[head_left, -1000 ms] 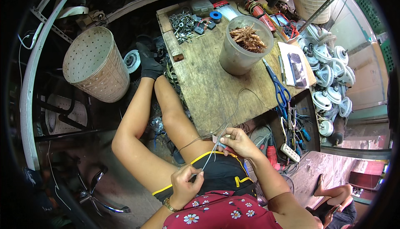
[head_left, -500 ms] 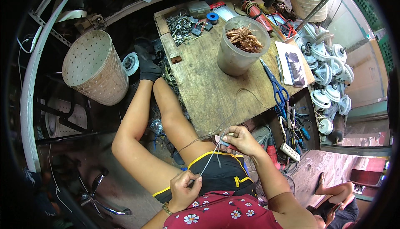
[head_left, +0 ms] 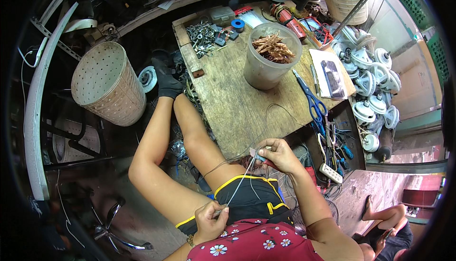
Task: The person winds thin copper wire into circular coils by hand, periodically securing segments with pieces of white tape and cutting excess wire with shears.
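Observation:
My right hand (head_left: 278, 156) is closed on a small tool (head_left: 260, 158) with a pale flat blade and a red-and-blue handle, near the front edge of the worktop, above my lap. A thin grey wire (head_left: 242, 179) passes by the blade under my right thumb and runs diagonally down to my left hand (head_left: 210, 220), which pinches it low over my thigh. A loose tail of wire dangles beside it over the black shorts (head_left: 247, 197). A thinner dark wire loops over the plywood worktop (head_left: 228, 99).
The worktop holds a tub of copper scraps (head_left: 271, 71), blue scissors (head_left: 318, 109), screws (head_left: 202, 38), a phone (head_left: 333, 78) and red tools. Piled white metal parts (head_left: 365, 111) and a tool tray with power strip (head_left: 330, 173) are right. A perforated bin (head_left: 107, 90) is left; another person (head_left: 387, 230) sits lower right.
My right hand and its tool have moved up toward the worktop, while my left hand has dropped slightly, so the stretch of wire between them is longer. The view has shifted a little.

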The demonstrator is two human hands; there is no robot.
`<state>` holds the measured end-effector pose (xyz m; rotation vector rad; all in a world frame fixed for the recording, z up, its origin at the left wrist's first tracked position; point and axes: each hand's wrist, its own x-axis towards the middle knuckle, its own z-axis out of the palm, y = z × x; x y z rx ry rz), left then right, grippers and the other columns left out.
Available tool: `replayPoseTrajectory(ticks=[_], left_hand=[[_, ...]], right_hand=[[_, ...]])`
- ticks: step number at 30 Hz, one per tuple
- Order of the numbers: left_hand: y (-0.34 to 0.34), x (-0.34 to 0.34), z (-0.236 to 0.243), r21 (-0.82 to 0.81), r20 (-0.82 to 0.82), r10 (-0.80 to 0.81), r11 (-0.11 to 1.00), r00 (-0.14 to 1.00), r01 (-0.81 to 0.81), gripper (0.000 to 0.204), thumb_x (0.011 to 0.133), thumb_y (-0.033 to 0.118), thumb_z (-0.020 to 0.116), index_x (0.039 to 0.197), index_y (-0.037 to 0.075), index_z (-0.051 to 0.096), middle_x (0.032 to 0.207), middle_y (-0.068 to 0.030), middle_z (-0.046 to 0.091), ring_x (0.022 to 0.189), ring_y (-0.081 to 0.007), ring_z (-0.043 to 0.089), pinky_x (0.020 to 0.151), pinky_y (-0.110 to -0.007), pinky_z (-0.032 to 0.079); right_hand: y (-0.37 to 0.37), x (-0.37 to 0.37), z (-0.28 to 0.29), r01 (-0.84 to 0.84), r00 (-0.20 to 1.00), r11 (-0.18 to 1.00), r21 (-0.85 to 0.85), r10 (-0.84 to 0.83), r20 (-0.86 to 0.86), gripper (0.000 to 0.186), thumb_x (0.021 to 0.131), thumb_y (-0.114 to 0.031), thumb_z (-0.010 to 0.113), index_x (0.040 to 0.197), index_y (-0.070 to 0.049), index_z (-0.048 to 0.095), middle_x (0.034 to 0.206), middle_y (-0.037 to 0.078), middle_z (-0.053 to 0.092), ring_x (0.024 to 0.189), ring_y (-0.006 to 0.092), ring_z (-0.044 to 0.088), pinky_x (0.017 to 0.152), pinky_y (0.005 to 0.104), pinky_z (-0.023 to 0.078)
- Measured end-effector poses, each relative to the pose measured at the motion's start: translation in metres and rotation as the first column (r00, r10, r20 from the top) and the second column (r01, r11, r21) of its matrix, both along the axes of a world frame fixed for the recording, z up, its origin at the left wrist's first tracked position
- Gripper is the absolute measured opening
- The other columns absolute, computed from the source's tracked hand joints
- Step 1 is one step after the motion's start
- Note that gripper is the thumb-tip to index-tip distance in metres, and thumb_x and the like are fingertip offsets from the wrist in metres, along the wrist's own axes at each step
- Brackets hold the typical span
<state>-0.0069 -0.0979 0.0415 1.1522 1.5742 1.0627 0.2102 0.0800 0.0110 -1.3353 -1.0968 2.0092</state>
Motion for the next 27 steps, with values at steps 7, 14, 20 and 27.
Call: replayPoseTrajectory(ticks=[7,14,20,27], left_hand=[[0.003,0.006,0.002,0.143,-0.084,-0.018,0.989,0.996,0.03,0.018,0.077,-0.001,0.065,0.066,-0.001,0.051,0.055,-0.0018,0.046,0.047,-0.0062,0.04,0.044,-0.022,0.029],[0.017,-0.006,0.016,0.04,-0.354,-0.344,0.924,0.87,0.381,0.014,0.077,0.01,0.067,0.079,-0.001,0.059,0.066,-0.0097,0.057,0.058,-0.0225,0.056,0.058,-0.032,0.046],[0.087,-0.016,0.014,0.189,-0.656,-0.201,0.89,0.727,0.416,0.033,0.087,0.015,0.053,0.115,-0.002,0.049,0.103,-0.0185,0.058,0.098,-0.0281,0.059,0.089,-0.034,0.044],[0.114,0.029,0.001,-0.022,0.246,-0.274,0.957,0.93,0.288,0.016,0.095,0.012,0.046,0.1,-0.002,0.053,0.09,-0.0051,0.059,0.08,-0.0103,0.052,0.071,-0.024,0.043]], right_hand=[[0.003,-0.004,0.01,0.118,0.993,0.993,0.016,-0.118,-0.025,0.012,0.086,-0.004,0.061,0.094,0.005,0.059,0.076,0.009,0.065,0.061,0.0129,0.063,0.049,0.0221,0.05],[-0.005,-0.004,0.021,0.11,0.993,0.969,0.222,-0.115,0.009,0.013,0.086,-0.006,0.061,0.096,0.002,0.061,0.084,0.006,0.066,0.072,0.0088,0.062,0.057,0.0216,0.049],[-0.01,-0.019,0.043,-0.169,0.981,0.922,0.348,0.124,0.148,0.014,0.087,-0.003,0.057,0.099,0.005,0.057,0.079,0.005,0.062,0.076,0.0089,0.057,0.067,0.0262,0.048],[-0.011,-0.015,0.038,-0.171,0.983,0.902,0.396,0.129,0.131,0.019,0.085,0.0,0.058,0.103,0.005,0.057,0.087,0.008,0.064,0.08,0.0108,0.058,0.069,0.0272,0.048]])
